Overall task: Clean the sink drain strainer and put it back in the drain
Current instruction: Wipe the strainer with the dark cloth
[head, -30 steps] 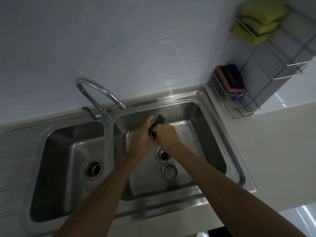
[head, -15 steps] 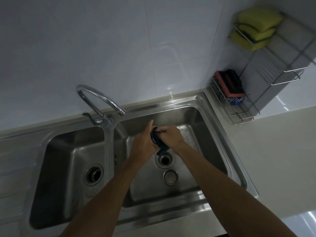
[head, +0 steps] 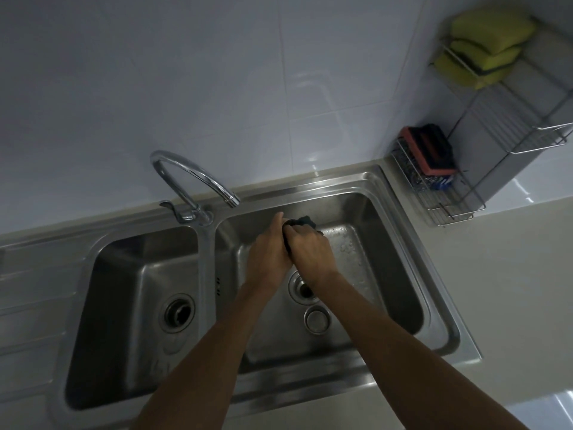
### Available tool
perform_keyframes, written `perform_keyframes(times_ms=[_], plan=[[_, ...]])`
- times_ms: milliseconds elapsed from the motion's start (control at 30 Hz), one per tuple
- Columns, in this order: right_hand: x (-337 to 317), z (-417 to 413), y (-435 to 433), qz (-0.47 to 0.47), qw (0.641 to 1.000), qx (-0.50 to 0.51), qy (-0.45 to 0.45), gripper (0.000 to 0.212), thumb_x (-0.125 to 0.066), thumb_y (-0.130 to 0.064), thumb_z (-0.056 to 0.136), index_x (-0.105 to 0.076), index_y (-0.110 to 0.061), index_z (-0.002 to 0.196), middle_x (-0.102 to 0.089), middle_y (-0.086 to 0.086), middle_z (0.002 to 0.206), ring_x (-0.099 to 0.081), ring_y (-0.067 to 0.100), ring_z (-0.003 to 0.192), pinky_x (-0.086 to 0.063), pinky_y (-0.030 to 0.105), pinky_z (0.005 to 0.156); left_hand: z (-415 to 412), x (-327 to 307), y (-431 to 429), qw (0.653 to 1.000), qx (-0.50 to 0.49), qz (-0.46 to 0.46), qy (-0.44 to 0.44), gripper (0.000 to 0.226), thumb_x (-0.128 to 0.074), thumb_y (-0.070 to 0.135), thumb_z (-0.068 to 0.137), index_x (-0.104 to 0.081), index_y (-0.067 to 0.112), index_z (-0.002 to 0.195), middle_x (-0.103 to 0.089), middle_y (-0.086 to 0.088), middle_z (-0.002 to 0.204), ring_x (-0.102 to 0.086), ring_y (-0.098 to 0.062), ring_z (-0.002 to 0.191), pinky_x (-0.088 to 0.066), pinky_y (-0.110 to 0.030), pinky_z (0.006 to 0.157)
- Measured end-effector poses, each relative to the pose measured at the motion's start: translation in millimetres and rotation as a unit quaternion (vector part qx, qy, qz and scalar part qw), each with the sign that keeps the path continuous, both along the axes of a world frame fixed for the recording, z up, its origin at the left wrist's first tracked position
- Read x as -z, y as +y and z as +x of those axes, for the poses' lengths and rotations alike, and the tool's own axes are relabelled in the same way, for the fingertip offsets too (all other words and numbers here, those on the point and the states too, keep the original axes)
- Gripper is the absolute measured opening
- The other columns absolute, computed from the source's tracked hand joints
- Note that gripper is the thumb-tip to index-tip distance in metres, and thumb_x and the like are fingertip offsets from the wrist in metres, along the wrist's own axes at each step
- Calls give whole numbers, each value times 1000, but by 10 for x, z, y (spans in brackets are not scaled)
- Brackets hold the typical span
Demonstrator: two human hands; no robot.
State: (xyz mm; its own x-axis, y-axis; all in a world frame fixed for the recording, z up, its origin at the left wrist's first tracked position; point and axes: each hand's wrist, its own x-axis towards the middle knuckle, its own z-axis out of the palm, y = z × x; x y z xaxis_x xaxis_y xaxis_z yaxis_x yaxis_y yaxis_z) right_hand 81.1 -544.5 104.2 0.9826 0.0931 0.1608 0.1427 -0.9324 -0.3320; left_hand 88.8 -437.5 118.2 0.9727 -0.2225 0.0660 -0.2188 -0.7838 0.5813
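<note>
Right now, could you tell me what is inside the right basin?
An open drain, partly under the right wrist, with a round metal piece beside it. Above, the left hand and right hand clasp a dark pad; the strainer between them is hidden.

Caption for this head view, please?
Left hand and right hand work a dark sponge together above the open drain of the right basin.

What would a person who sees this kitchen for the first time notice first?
The left hand and the right hand meet above the right basin, where the right one grips a dark pad. Below them the drain stands open, and a round metal piece lies beside it on the basin floor. At the upper right, yellow sponges sit on top of a wire rack.
</note>
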Motion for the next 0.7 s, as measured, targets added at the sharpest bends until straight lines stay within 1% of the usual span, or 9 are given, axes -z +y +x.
perform_keyframes(times_ms=[100, 167, 200, 267, 333, 400, 467, 600, 700], plan=[[62, -25, -17, 5, 1000, -6, -11, 15, -59, -2, 90, -64, -7, 103, -68, 9, 99, -64, 28, 93, -52, 37, 67, 14, 138, -46, 999, -20, 25, 12, 66, -69, 20, 92, -38, 11, 149, -72, -11, 114, -70, -33, 101, -38, -30, 69], [103, -6, -110, 11, 999, 32, -4, 17, -57, -4, 91, -64, -9, 106, -69, 9, 104, -64, 28, 96, -54, 38, 72, 28, 237, -13, 996, -72, 22, 52, 80, -77, 24, 86, -35, 13, 154, -72, -15, 117, -70, -36, 107, -46, -34, 75], [125, 28, -210, 32, 996, 80, 5, 19, -55, -5, 93, -65, -9, 108, -70, 10, 105, -65, 28, 97, -54, 37, 75, 20, 295, 36, 992, -95, 17, 78, 89, -83, 26, 82, -34, 16, 155, -70, -16, 123, -68, -36, 113, -51, -37, 83], [152, 88, -471, 117, 975, 190, 28, 20, -55, -10, 98, -69, -8, 113, -73, 14, 106, -69, 31, 96, -54, 37, 82, -53, 441, 199, 989, -88, 7, 115, 101, -91, 23, 74, -32, 21, 156, -59, -16, 141, -60, -34, 127, -51, -41, 99], [180, 83, -692, 211, 947, 235, 51, 21, -60, -15, 98, -71, -7, 114, -74, 13, 107, -69, 30, 100, -53, 34, 89, -163, 651, 368, 989, -51, -21, 139, 103, -91, 14, 72, -32, 23, 156, -45, -11, 153, -55, -31, 133, -48, -40, 104], [212, 42, -798, 260, 931, 247, 68, 20, -63, -18, 97, -71, -8, 112, -74, 7, 107, -68, 21, 101, -45, 21, 83, -292, 895, 498, 984, -47, -34, 170, 102, -89, 9, 72, -31, 18, 156, -38, -9, 155, -53, -28, 132, -45, -34, 103], [252, -3, -845, 291, 921, 248, 81, 17, -63, -20, 97, -70, -12, 110, -72, 1, 103, -64, 14, 98, -37, 16, 78, -409, 1149, 578, 976, -51, -15, 210, 95, -87, 6, 73, -34, 8, 152, -37, -12, 152, -53, -31, 131, -44, -32, 106], [325, -87, -903, 308, 918, 231, 100, 14, -64, -20, 96, -70, -14, 107, -71, -2, 103, -64, 13, 97, -43, 23, 81, -535, 1541, 676, 961, -14, 79, 264, 72, -84, 5, 77, -45, 2, 138, -42, -17, 144, -54, -39, 126, -45, -44, 107], [415, -172, -925, 298, 919, 227, 122, 16, -65, -20, 95, -70, -12, 109, -72, 1, 107, -66, 16, 102, -51, 32, 90, -577, 1700, 696, 945, 6, 174, 277, 63, -78, 14, 85, -43, 7, 137, -45, -16, 141, -55, -39, 123, -47, -43, 103]])
